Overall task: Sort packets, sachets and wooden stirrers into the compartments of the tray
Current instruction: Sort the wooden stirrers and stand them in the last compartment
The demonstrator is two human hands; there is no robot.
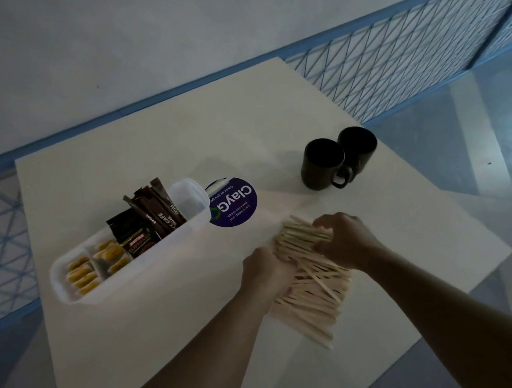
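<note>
A heap of wooden stirrers (311, 289) lies on the white table (157, 339), right of centre. My left hand (266, 271) curls round the heap's left side and my right hand (345, 239) grips its far right part, so both squeeze the pile between them. A long translucent tray (105, 292) stands to the left. Its near-left compartments hold yellow sachets (84, 278). Dark brown packets (135, 237) and stick packets (159, 211) stand in the middle. The tray's far-right compartment (190, 201) looks empty.
A round purple sticker (236, 205) lies just right of the tray's far end. Two black mugs (337, 160) stand at the table's far right. Blue mesh fencing (409, 43) runs behind the table, whose right edge lies close to the stirrers.
</note>
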